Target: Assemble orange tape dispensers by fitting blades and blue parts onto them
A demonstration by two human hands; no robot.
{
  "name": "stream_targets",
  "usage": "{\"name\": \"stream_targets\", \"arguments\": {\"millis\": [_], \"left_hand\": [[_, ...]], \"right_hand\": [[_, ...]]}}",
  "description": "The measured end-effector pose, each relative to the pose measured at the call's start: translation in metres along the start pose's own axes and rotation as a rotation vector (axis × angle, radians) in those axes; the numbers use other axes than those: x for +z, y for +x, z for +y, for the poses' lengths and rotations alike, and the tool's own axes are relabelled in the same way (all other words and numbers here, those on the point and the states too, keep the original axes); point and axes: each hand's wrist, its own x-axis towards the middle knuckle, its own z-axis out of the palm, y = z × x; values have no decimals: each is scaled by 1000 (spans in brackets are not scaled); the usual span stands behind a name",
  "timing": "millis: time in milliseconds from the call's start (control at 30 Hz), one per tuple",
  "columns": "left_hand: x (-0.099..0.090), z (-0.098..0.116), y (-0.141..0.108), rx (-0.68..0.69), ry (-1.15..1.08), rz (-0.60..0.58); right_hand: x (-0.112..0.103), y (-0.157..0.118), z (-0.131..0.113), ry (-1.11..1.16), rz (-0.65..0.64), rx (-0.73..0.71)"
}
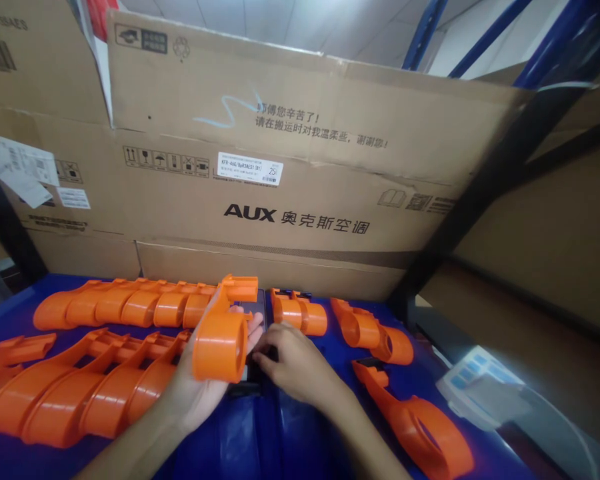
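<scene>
My left hand is wrapped round an orange plastic tape dispenser, a wide ring with an arm that points up and away. Just to its right, my right hand has its fingers bent and the thumb and fingertips close together. Whatever they pinch, if anything, is too small or hidden to make out. These fingertips are over a dark box between the hands, mostly covered by them. A pair of similar orange dispensers stands just beyond the right hand.
Two rows of orange dispensers fill the left of the blue table surface. More lie to the right, one large dispenser with a black piece at its end. A cardboard wall closes the back; a white-and-blue packet sits far right.
</scene>
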Motion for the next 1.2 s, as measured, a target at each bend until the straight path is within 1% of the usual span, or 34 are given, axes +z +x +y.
{"name": "stream_targets", "arguments": {"millis": [67,133,233,333,500,567,633,733,833,933,1000,1100,1200], "left_hand": [[1,1,-2,-6,-37,21],[4,4,-3,-11,-73,44],[10,9,-3,-50,-102,82],[11,13,-1,-72,-125,112],[4,9,0,-10,-100,139],[2,8,0,-20,-112,172],[3,8,0,-63,-152,186],[6,9,0,-116,-176,145],[8,7,-1,-158,-127,94],[8,1,-3,-187,-48,79],[8,-4,-4,-189,14,92],[9,-9,-4,-186,103,163],[11,-11,-4,-198,183,219]], "right_hand": [[4,6,-3,-53,-121,-3],[9,8,-6,-70,-154,2],[16,9,-9,-71,-137,2],[21,11,-10,-60,-108,-25],[14,11,-4,27,-91,-28],[9,8,2,132,-48,-15],[3,4,8,280,42,12],[-4,-2,14,586,182,71],[-10,-4,15,844,270,111],[-14,-4,14,903,347,139],[-15,-4,15,917,388,158],[-13,-3,15,966,425,188],[-9,-3,15,1010,421,215]]}}
